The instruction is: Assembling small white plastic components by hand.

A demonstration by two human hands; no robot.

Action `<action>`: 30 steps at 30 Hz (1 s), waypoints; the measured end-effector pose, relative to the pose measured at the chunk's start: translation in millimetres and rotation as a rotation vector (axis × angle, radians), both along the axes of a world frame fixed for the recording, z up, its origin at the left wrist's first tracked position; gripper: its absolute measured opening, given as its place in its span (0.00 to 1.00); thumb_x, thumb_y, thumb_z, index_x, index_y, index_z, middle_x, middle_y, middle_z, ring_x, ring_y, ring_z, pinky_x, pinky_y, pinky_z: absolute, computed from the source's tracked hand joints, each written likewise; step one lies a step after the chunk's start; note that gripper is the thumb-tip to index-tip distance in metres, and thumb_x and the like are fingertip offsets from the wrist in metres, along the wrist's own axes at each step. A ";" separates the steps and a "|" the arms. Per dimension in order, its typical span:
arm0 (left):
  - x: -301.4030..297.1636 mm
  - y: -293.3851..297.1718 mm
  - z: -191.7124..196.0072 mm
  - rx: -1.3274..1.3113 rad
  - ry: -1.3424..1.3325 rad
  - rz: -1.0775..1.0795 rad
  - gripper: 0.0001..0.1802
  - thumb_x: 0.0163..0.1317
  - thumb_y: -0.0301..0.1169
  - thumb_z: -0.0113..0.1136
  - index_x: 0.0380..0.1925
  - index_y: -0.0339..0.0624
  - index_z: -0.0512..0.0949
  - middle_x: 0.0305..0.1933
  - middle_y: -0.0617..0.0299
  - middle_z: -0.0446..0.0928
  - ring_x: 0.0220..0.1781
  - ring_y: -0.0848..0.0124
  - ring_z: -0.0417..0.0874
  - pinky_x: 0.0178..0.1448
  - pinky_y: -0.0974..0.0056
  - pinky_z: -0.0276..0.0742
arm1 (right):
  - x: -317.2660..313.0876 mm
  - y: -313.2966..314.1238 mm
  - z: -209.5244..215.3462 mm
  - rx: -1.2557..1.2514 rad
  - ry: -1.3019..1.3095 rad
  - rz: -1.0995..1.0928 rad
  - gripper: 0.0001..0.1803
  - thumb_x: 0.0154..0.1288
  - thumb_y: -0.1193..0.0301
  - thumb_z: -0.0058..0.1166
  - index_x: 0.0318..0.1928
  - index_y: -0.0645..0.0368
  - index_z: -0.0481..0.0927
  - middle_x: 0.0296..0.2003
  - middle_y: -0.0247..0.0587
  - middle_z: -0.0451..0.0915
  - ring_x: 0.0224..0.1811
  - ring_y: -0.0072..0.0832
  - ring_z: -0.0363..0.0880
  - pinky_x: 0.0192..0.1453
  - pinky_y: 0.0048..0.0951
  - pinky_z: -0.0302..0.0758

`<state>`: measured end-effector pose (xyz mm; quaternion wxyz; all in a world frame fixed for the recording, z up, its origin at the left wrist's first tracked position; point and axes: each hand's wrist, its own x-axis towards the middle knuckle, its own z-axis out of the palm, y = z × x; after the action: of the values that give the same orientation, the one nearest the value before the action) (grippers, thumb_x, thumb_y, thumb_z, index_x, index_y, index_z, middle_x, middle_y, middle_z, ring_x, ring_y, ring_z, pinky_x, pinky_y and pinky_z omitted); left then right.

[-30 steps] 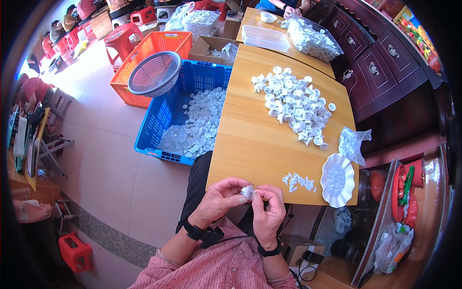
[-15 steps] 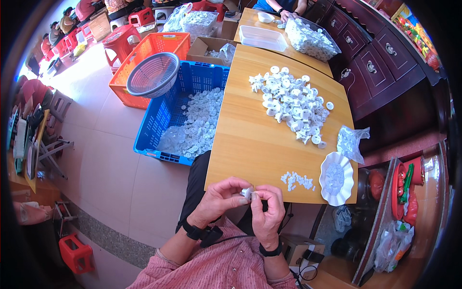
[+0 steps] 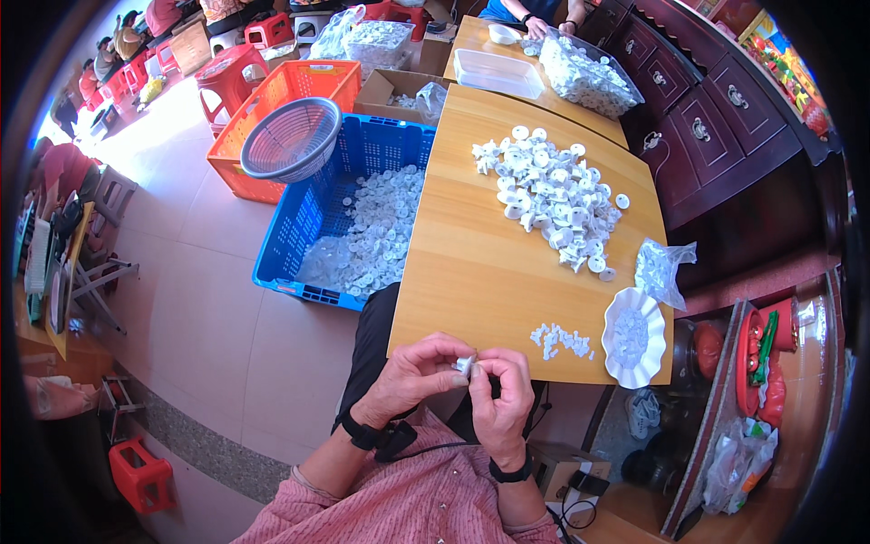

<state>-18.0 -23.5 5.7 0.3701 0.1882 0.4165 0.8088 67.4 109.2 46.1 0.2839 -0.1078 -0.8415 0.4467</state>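
While the left hand (image 3: 412, 376) and right hand (image 3: 503, 399) pinch 1 small white plastic part (image 3: 464, 365) between fingertips just off the surface's (image 3: 471, 272) near edge, it looks light, rigid and easily dropped, best gripped by its rim.

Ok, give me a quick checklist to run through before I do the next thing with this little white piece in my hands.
1. Small white part pinched between both hands: ok.
2. Left hand and right hand over the table edge, near the lap: ok.
3. Whether the part is fully fitted together: cannot tell, fingers cover it.
4. Tiny white bits within reach on the table: ok.
5. White scalloped dish upright beside them: ok.
6. Pile of white parts stocked: ok.
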 end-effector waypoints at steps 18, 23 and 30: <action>-2.0 -1.2 -0.7 -0.051 -0.069 0.025 0.17 0.63 0.20 0.64 0.53 0.33 0.78 0.47 0.62 0.80 0.50 0.75 0.80 0.58 0.68 0.77 | -1.9 2.0 -3.7 -0.137 -0.060 0.007 0.03 0.64 0.79 0.57 0.36 0.64 0.76 0.39 0.46 0.77 0.35 0.31 0.78 0.38 0.28 0.77; -3.4 -1.0 -4.1 -0.044 -0.004 0.016 0.18 0.63 0.20 0.64 0.54 0.34 0.79 0.45 0.65 0.79 0.48 0.77 0.79 0.56 0.70 0.76 | -3.9 1.8 -4.8 -0.016 -0.027 0.005 0.03 0.64 0.80 0.57 0.36 0.64 0.75 0.38 0.47 0.77 0.35 0.33 0.79 0.37 0.29 0.77; -1.2 -0.1 0.7 -0.039 -0.031 0.032 0.18 0.62 0.20 0.65 0.53 0.34 0.79 0.46 0.65 0.77 0.49 0.77 0.78 0.55 0.71 0.75 | 0.4 0.8 -7.2 -0.147 -0.054 -0.017 0.04 0.64 0.79 0.57 0.35 0.64 0.75 0.38 0.47 0.77 0.34 0.33 0.78 0.37 0.30 0.77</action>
<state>-19.2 -23.5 6.4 0.3673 0.1616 0.4293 0.8091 67.8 110.0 38.9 0.2561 -0.1477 -0.8129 0.5018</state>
